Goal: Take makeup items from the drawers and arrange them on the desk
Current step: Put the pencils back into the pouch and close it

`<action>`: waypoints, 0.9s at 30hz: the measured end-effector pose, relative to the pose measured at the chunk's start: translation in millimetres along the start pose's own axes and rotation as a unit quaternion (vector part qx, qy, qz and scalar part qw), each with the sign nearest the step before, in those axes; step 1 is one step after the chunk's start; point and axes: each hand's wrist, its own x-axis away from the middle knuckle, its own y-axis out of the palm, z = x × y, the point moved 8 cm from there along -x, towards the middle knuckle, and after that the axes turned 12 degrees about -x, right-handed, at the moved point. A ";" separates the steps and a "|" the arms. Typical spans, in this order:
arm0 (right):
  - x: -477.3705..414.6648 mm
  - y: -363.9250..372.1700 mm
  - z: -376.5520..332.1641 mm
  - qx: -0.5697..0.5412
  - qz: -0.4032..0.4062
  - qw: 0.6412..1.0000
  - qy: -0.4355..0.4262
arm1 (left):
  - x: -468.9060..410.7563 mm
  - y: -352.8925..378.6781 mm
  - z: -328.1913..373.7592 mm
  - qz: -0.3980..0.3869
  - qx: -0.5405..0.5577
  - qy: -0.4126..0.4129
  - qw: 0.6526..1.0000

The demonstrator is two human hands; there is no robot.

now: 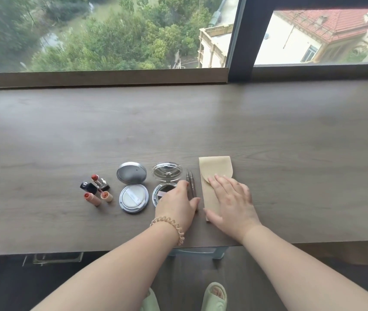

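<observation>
a row of makeup items lies along the near part of the wooden desk [268, 131], under a wide window [102, 32] that looks down on trees and a red-roofed building.

at the left end, an open lipstick [99, 182] with a reddish bullet lies tilted, its black cap [88, 187] just beside it. nearer the desk edge, a peach lipstick tube [92, 199] lies on its side and its peach cap [106, 196] sits just to the right.

next to the right is an open silver cushion compact [132, 187], lid folded back to the far side and a white puff resting in the near half.

right of that is an open clear compact [166, 182], its mirror lid at the far side. the left hand [177, 202] covers the right part of its base, palm down, fingers loosely spread and not gripping anything that can be seen; the fingertips reach toward the two slim brown pencils [191, 184], which lie side by side just right of the compact. whether a fingertip actually touches a pencil is hard to tell. a coiled beige hair tie [172, 226] circles the left wrist.

at the right end lies a beige pouch [214, 167], long axis running near to far, flap end at the far side. the right hand [232, 198] rests flat on its near half, fingers spread wide, pressing on it rather than holding it.

below the desk edge, a foot in a pale green slipper [214, 296] shows on the floor.
</observation>
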 end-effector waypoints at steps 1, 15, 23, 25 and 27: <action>-0.4 -4.0 6.6 -0.012 0.013 1.000 0.017 | 0.5 -1.0 -1.5 0.005 0.004 -0.003 1.000; -41.6 -8.9 34.7 -0.013 0.006 0.997 0.073 | 8.8 -10.1 -5.3 0.058 0.040 -0.012 0.997; -45.8 -24.6 27.0 0.003 0.065 0.998 0.024 | 8.4 -17.3 12.9 0.077 0.089 -0.002 0.993; -42.0 -43.9 21.0 -0.012 0.120 0.993 -0.001 | 7.3 -23.1 19.7 0.095 0.105 0.006 0.990; -38.0 -62.6 16.4 -0.027 0.155 0.987 -0.033 | 4.8 -29.4 29.5 0.117 0.091 0.010 0.989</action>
